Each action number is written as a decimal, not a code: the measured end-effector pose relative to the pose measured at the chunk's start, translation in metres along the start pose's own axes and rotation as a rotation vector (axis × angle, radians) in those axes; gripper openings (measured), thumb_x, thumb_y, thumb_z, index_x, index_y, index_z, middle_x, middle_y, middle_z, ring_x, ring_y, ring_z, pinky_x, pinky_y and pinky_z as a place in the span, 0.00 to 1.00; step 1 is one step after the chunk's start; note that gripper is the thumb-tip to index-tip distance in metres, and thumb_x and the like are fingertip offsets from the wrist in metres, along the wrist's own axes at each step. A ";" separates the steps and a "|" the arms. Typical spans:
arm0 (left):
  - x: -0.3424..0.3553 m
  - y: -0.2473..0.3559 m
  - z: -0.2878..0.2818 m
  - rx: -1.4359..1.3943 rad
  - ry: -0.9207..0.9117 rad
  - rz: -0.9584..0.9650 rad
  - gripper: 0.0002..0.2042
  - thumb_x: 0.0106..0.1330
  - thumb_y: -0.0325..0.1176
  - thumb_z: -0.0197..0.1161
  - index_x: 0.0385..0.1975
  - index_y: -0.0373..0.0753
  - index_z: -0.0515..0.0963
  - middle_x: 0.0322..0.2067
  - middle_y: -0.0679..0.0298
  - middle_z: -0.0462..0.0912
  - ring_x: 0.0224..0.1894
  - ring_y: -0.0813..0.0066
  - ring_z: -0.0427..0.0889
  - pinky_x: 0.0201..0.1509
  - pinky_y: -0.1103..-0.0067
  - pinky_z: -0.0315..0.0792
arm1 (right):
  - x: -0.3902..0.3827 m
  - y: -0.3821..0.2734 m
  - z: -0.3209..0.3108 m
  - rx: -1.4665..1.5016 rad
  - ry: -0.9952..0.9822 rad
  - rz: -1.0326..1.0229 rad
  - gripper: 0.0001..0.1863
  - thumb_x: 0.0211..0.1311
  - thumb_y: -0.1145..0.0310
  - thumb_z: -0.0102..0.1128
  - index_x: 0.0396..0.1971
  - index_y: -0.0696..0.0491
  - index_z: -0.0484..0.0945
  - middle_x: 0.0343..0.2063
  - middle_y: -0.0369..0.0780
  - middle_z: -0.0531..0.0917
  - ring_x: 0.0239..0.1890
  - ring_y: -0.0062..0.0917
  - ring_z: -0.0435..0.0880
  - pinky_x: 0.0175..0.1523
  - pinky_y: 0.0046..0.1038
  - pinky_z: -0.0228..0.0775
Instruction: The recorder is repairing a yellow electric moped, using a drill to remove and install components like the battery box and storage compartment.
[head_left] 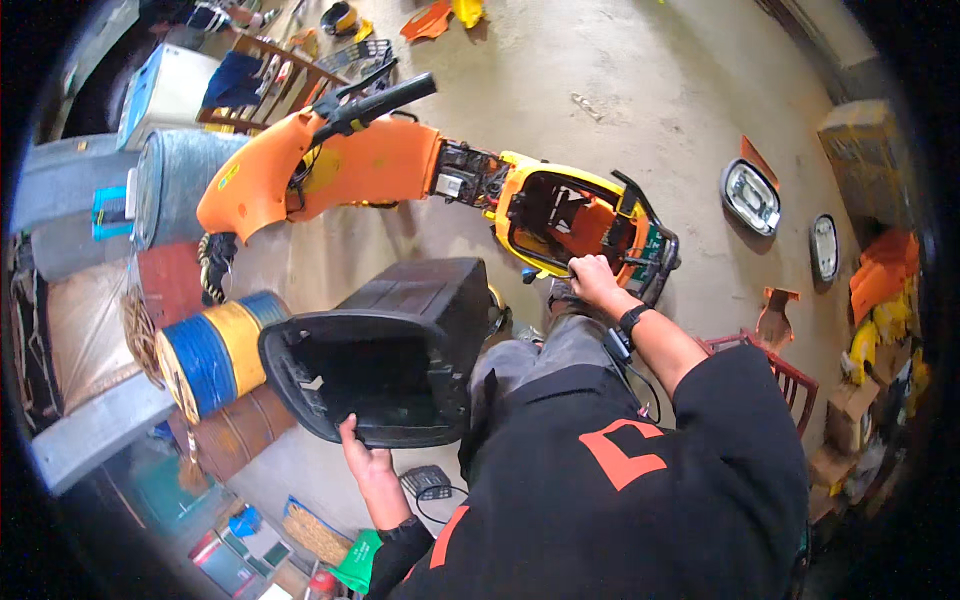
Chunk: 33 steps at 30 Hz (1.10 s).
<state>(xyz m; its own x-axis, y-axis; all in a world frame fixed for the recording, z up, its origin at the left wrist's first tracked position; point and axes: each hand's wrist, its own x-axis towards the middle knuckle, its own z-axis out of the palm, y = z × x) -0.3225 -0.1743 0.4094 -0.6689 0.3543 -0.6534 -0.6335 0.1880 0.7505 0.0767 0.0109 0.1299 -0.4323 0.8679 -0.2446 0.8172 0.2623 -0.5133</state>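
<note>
My left hand (366, 462) holds a black plastic storage bucket (415, 300) by its near rim, the thumb over the edge and the other fingers hidden. The bucket is tilted, its wide mouth facing left and toward me. In front of me stands a partly stripped orange and yellow scooter (370, 165). My right hand (597, 280) is closed on the near edge of the scooter's yellow seat-opening rim (515, 185). Bare wiring and metal parts (468, 175) show between the orange body and that rim. The handlebar (400, 97) points up and right.
Blue drums (185, 185) and a blue and yellow drum (222, 345) stand at left. Two oval lamp-like parts, one of them a silver part (750, 197), lie on the floor at right. Cardboard boxes (865, 160) and orange panels (880, 275) line the right side. A dark red chair (795, 385) stands beside me.
</note>
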 end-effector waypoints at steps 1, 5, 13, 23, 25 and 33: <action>0.002 0.004 0.004 0.006 -0.017 -0.002 0.20 0.55 0.33 0.58 0.49 0.36 0.70 0.47 0.58 0.76 0.49 0.59 0.75 0.58 0.64 0.68 | -0.005 -0.003 -0.011 0.088 0.034 0.031 0.08 0.45 0.66 0.60 0.24 0.52 0.73 0.25 0.42 0.77 0.38 0.36 0.76 0.45 0.36 0.62; -0.014 0.022 0.057 0.016 -0.174 -0.087 0.24 0.54 0.34 0.59 0.52 0.36 0.69 0.49 0.56 0.75 0.50 0.58 0.74 0.59 0.63 0.66 | -0.032 -0.005 -0.014 0.213 0.195 0.175 0.12 0.44 0.63 0.62 0.25 0.54 0.72 0.26 0.44 0.77 0.36 0.39 0.75 0.46 0.38 0.63; 0.024 0.022 0.121 0.085 -0.415 -0.217 0.18 0.54 0.36 0.60 0.44 0.35 0.73 0.45 0.56 0.78 0.48 0.58 0.76 0.57 0.64 0.68 | -0.065 -0.026 -0.022 0.870 0.647 0.549 0.14 0.53 0.60 0.64 0.24 0.54 0.71 0.18 0.42 0.75 0.25 0.31 0.75 0.32 0.32 0.66; 0.066 -0.045 0.205 0.204 -0.580 -0.468 0.14 0.53 0.34 0.61 0.38 0.36 0.74 0.38 0.58 0.79 0.43 0.62 0.77 0.54 0.66 0.70 | -0.091 -0.044 -0.002 1.898 0.795 0.569 0.12 0.62 0.68 0.44 0.22 0.55 0.72 0.23 0.32 0.73 0.28 0.16 0.71 0.37 0.21 0.63; 0.064 -0.063 0.222 0.193 -0.634 -0.469 0.13 0.54 0.34 0.60 0.37 0.35 0.73 0.39 0.57 0.78 0.43 0.61 0.77 0.54 0.66 0.71 | -0.107 -0.061 -0.022 1.105 0.761 0.516 0.10 0.62 0.68 0.45 0.24 0.55 0.74 0.25 0.33 0.76 0.29 0.16 0.73 0.37 0.22 0.65; 0.118 -0.118 0.223 0.173 -0.520 -0.509 0.08 0.56 0.31 0.56 0.35 0.38 0.74 0.38 0.61 0.80 0.43 0.63 0.78 0.54 0.67 0.72 | -0.110 -0.035 0.027 0.742 0.690 0.585 0.08 0.50 0.72 0.58 0.33 0.55 0.76 0.27 0.32 0.79 0.31 0.19 0.77 0.38 0.22 0.68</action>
<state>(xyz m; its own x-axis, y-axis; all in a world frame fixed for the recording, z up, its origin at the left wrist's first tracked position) -0.2399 0.0492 0.2654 -0.0121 0.5647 -0.8252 -0.7165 0.5708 0.4011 0.0850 -0.1049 0.1530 0.4213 0.8797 -0.2208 0.3013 -0.3653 -0.8808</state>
